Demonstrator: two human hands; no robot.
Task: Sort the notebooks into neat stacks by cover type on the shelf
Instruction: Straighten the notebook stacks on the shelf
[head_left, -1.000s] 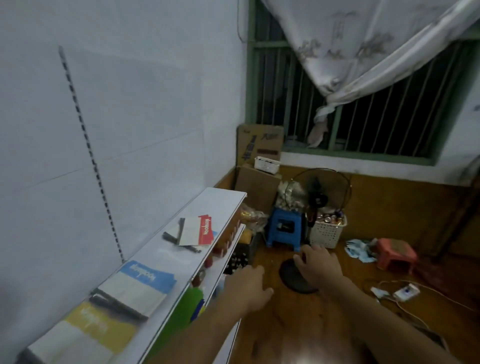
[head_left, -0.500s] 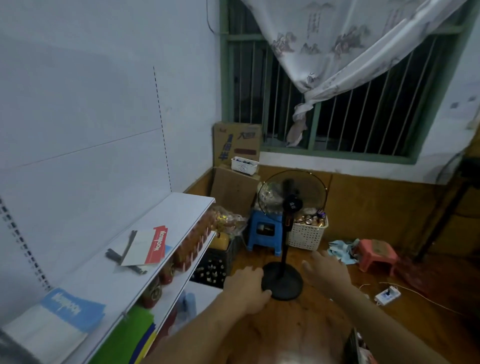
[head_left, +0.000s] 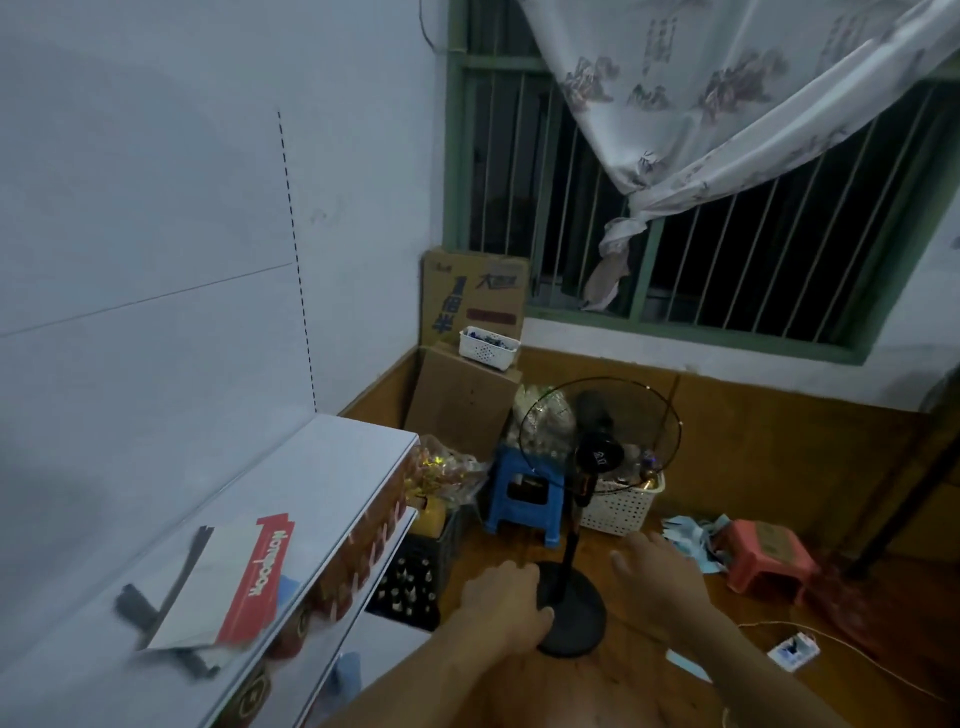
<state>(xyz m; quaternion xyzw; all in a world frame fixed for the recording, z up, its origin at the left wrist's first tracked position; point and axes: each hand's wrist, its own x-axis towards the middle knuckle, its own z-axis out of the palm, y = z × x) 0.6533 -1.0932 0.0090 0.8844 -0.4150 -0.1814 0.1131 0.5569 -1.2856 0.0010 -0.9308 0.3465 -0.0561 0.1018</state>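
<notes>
A white shelf (head_left: 332, 467) runs along the left wall. On it lies a white notebook with a red band (head_left: 223, 587), on top of a dark-spined notebook and a blue one whose corner shows at its right edge. My left hand (head_left: 501, 605) floats right of the shelf, fingers loosely curled, holding nothing. My right hand (head_left: 657, 577) is farther right with fingers spread, also holding nothing. Both are over the floor, apart from the notebooks.
A standing fan (head_left: 587, 514) stands just beyond my hands. Behind it are a blue stool (head_left: 524, 499), a white basket (head_left: 618, 506) and cardboard boxes (head_left: 470, 306). A red stool (head_left: 769, 558) and a power strip (head_left: 792, 649) sit right. Lower shelves hold packaged goods.
The view has swung right and forward along the shelf; the blue and yellow notebooks have dropped out of sight. Both hands stay raised and holding nothing.
</notes>
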